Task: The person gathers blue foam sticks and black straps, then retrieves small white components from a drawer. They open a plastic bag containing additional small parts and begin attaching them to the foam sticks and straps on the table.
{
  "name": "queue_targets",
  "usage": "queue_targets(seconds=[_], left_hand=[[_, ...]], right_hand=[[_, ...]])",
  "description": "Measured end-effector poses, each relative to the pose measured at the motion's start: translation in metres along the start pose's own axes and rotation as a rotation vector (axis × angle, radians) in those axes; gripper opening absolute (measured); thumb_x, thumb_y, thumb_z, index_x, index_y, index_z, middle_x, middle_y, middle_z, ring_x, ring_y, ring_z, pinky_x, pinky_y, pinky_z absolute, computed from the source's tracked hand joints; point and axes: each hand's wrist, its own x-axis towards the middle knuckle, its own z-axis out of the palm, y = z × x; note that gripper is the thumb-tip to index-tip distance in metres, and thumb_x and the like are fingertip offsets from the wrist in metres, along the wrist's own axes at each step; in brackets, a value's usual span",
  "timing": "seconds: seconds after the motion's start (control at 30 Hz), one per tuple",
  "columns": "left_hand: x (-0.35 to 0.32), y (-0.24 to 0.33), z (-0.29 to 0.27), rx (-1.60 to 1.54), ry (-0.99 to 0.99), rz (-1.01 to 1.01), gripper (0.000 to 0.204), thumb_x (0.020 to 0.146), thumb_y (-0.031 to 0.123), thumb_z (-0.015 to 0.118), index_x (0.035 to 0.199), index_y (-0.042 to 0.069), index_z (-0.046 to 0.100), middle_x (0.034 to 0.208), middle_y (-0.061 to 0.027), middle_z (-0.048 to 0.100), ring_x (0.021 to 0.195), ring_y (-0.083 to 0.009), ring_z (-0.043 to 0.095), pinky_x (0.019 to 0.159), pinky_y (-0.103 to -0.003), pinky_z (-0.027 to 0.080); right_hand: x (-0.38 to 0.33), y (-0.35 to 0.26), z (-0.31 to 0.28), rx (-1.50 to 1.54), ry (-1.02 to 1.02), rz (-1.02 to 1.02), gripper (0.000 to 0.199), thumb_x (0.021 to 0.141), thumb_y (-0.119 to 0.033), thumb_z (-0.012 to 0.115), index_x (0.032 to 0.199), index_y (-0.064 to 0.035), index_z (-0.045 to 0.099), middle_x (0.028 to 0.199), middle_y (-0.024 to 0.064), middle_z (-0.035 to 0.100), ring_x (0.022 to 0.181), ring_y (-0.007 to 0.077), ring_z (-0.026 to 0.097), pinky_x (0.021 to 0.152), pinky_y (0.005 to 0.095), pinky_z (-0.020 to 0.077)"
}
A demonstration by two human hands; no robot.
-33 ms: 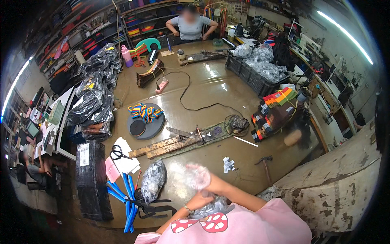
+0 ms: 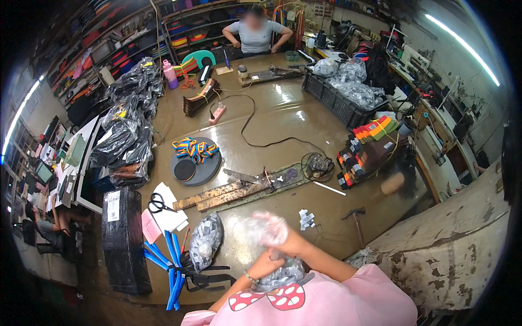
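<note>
A clear plastic bag [image 2: 284,276] filled with grey and dark small pieces sits against my front at the table's near edge. My left hand [image 2: 266,264] is closed around its gathered neck. Just beyond, my right hand [image 2: 278,234] grips the bag's loose, crumpled top, which is blurred by motion. A similar filled plastic bag [image 2: 206,242] lies to the left, beside blue straps [image 2: 173,266] and a black strap [image 2: 209,279].
Black scissors [image 2: 156,203] rest on paper at left, near a black-wrapped box [image 2: 124,239]. Wooden bars [image 2: 228,196] cross the middle. A hammer [image 2: 356,225] and white tags [image 2: 306,219] lie to the right. Across the table sits a person [image 2: 254,38].
Both hands have shifted slightly away from me, with the right also a little to the right. The crumpled bag top has moved with the right hand.
</note>
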Motion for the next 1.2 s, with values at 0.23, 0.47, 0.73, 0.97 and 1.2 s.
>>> queue_targets(seconds=[0.23, 0.47, 0.73, 0.97, 1.2], left_hand=[[-0.042, 0.117, -0.050, 0.868, 0.617, 0.715, 0.029, 0.060, 0.014, 0.068, 0.088, 0.012, 0.061, 0.118, 0.0008, 0.056, 0.130, -0.0307, 0.031, 0.107, -0.057, 0.007], [-0.037, 0.119, -0.051, 0.453, 0.255, 0.689, 0.022, 0.074, 0.018, 0.063, 0.091, 0.005, 0.059, 0.100, -0.0092, 0.061, 0.109, -0.0296, 0.051, 0.100, -0.046, 0.029], [0.006, 0.005, -0.062, 0.655, 0.752, 0.808, 0.038, 0.086, 0.030, 0.050, 0.116, 0.008, 0.053, 0.112, -0.0080, 0.057, 0.104, -0.0257, 0.052, 0.096, -0.039, 0.038], [0.041, -0.067, -0.080, -0.257, 0.996, -0.119, 0.016, 0.081, 0.017, 0.057, 0.080, 0.002, 0.061, 0.067, 0.0001, 0.058, 0.054, -0.0132, 0.051, 0.051, -0.031, 0.042], [0.028, -0.019, -0.046, 0.781, 1.032, 0.395, 0.033, 0.073, 0.019, 0.069, 0.054, -0.001, 0.053, 0.056, -0.0188, 0.052, 0.051, -0.0357, 0.050, 0.052, -0.042, 0.041]], right_hand=[[-0.001, -0.059, -0.037, 0.138, 0.664, -0.293, 0.027, 0.093, -0.030, 0.048, 0.103, -0.0051, 0.052, 0.089, 0.0073, 0.060, 0.072, 0.0145, 0.060, 0.062, 0.0309, 0.0512], [0.038, -0.067, -0.060, 0.026, 0.710, -0.247, 0.029, 0.091, -0.037, 0.050, 0.094, -0.0084, 0.055, 0.072, -0.0015, 0.056, 0.058, 0.0059, 0.052, 0.048, 0.0210, 0.0395], [0.009, 0.071, -0.077, 0.054, 0.527, 0.103, 0.032, 0.081, -0.016, 0.066, 0.110, -0.0068, 0.055, 0.086, 0.0026, 0.060, 0.072, 0.0086, 0.057, 0.057, 0.0214, 0.0472], [-0.045, 0.226, -0.022, 0.535, 0.091, 0.559, 0.018, 0.086, 0.000, 0.053, 0.103, 0.0044, 0.052, 0.094, 0.0096, 0.058, 0.084, 0.0162, 0.059, 0.072, 0.0271, 0.0532], [-0.031, 0.132, -0.008, -0.022, 0.211, 0.355, 0.016, 0.084, 0.002, 0.052, 0.099, 0.0049, 0.057, 0.096, 0.0123, 0.059, 0.088, 0.0217, 0.060, 0.074, 0.0303, 0.0524]])
